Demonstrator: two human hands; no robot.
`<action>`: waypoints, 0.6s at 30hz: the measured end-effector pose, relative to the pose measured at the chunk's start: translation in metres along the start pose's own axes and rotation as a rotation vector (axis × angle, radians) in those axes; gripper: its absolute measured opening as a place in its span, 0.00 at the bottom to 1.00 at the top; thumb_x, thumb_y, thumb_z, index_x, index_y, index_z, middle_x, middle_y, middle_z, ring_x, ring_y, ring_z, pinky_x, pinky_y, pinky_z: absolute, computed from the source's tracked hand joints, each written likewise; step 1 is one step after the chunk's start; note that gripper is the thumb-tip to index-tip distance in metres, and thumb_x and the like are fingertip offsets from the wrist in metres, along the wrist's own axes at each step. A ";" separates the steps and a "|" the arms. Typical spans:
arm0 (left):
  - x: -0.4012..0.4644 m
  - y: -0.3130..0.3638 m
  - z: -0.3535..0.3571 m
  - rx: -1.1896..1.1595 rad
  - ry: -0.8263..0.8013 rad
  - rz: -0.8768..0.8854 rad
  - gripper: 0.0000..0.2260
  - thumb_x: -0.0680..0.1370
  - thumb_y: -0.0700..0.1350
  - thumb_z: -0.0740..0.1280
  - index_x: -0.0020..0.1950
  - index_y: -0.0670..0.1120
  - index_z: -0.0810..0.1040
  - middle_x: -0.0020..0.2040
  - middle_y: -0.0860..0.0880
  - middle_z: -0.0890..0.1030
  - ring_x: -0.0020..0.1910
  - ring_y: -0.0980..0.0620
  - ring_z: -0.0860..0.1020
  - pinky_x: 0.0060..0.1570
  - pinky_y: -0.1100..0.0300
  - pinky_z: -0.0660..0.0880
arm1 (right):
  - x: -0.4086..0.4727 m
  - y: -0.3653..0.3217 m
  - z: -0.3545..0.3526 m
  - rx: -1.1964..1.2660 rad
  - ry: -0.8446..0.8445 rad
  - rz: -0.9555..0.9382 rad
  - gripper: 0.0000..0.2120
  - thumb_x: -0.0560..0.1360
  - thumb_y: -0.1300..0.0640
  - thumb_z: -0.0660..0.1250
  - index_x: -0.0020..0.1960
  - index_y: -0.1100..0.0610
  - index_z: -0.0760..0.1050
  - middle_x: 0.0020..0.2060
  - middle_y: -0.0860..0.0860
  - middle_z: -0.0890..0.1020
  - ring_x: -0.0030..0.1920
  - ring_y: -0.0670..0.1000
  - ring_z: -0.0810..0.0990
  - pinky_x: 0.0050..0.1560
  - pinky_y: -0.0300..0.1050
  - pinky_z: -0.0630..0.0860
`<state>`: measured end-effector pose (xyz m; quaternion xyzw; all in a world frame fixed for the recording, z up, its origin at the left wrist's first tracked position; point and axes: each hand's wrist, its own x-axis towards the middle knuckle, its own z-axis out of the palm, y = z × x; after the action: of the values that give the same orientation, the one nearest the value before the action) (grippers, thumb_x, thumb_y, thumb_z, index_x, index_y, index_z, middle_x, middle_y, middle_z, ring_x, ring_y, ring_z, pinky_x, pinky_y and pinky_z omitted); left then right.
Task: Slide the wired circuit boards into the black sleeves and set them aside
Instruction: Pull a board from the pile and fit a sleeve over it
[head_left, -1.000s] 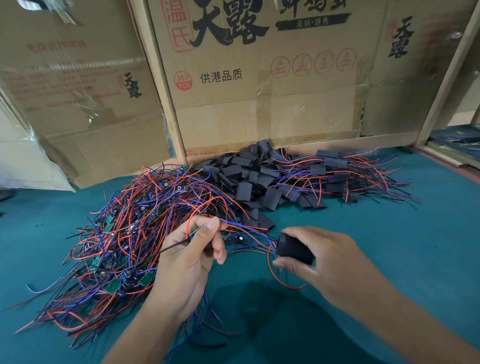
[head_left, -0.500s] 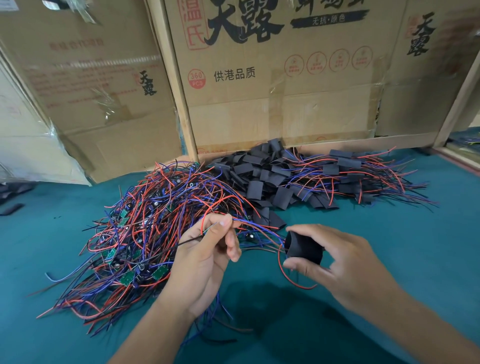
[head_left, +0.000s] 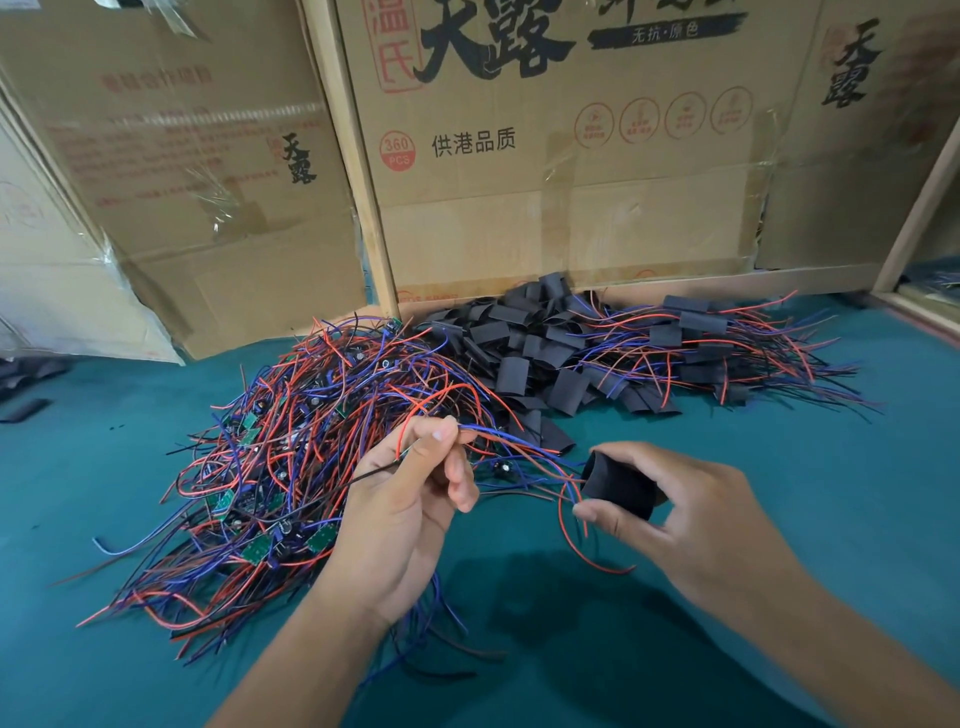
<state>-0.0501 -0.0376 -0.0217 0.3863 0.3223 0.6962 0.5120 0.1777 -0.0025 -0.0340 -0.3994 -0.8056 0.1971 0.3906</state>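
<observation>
Cardboard boxes (head_left: 545, 156) are lining the back of the teal table (head_left: 857, 493). Left hand (head_left: 400, 519) is pinching wires (head_left: 519, 441) by the board pile (head_left: 270, 467); right hand (head_left: 691, 525) is gripping a sleeve (head_left: 618, 486). I'd be keeping its mouth open and feeding straight. Finished ones (head_left: 701, 353) are sitting back right, with room beside.

From my feed I see two bare forearms coming up from the bottom edge, each ending in a bare hand. No sleeves reach into view, and I can make out no glove, watch, ring or band on either. The left hand (head_left: 400, 525) shows short, plain fingernails, one catching the light at a fingertip. The right hand (head_left: 691, 525) shows a short, plain thumbnail; its forearm runs off at the lower right corner.
</observation>
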 end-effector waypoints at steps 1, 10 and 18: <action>0.000 0.000 0.000 -0.004 0.003 -0.001 0.10 0.71 0.46 0.73 0.42 0.40 0.77 0.30 0.47 0.72 0.27 0.51 0.68 0.29 0.62 0.71 | 0.000 0.000 0.000 0.004 -0.001 -0.005 0.22 0.69 0.33 0.67 0.53 0.47 0.80 0.47 0.33 0.80 0.44 0.34 0.77 0.45 0.23 0.67; 0.001 -0.001 -0.003 -0.017 -0.002 -0.003 0.07 0.75 0.44 0.70 0.44 0.40 0.79 0.30 0.47 0.71 0.27 0.51 0.68 0.29 0.62 0.70 | 0.001 0.000 0.000 0.039 0.010 0.010 0.18 0.69 0.32 0.66 0.50 0.43 0.77 0.44 0.34 0.81 0.42 0.37 0.79 0.43 0.25 0.69; 0.002 -0.001 -0.004 0.005 -0.008 -0.007 0.09 0.72 0.47 0.73 0.42 0.41 0.81 0.29 0.47 0.71 0.27 0.51 0.68 0.29 0.61 0.71 | -0.001 0.003 0.003 0.032 0.010 0.022 0.17 0.67 0.30 0.66 0.49 0.38 0.75 0.42 0.35 0.81 0.41 0.39 0.79 0.42 0.27 0.71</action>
<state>-0.0537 -0.0355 -0.0245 0.3892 0.3231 0.6922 0.5148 0.1771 -0.0014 -0.0374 -0.4030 -0.7960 0.2121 0.3988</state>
